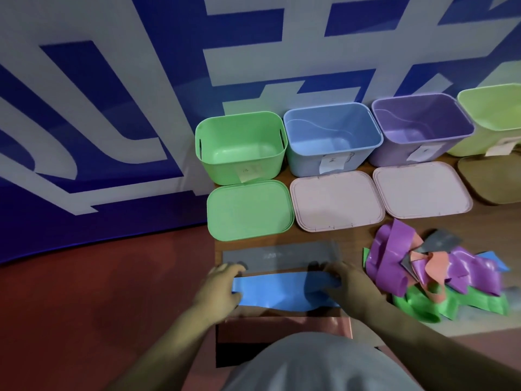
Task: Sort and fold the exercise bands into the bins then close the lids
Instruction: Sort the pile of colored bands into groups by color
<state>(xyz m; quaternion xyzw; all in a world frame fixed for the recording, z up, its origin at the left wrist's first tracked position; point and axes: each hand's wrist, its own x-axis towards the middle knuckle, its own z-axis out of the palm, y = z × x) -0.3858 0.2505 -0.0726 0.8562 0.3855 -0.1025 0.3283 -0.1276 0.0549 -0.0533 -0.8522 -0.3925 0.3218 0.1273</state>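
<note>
Blue band: the blue band [282, 292] is lying stretched along the near edge of the tabletop [358, 235], towards its left corner.
Left grip: the left grip [222, 286] is curling round the band's left end.
Right grip: the right grip [346, 286] is pinching its right end.
Gray band: a gray band [279, 255] is lying flat just beyond.
Pile: tangled bands [439, 272] are sitting by the right edge.
Lids: a green lid [249, 211], two pink lids [338, 201] and a brown lid [490, 182] are lying mid-tabletop.
Bins: the green bin [217, 165], blue bin [307, 162], purple bin [394, 153] and yellow-green bin [485, 108] are standing open along the far edge.
Room: a blue-and-white banner [112, 108] is hanging behind; red floor [98, 292] is showing at left.
Hard to make out: the frame is cutting off the yellow-green bin and brown lid; the bin labels are blurring.
</note>
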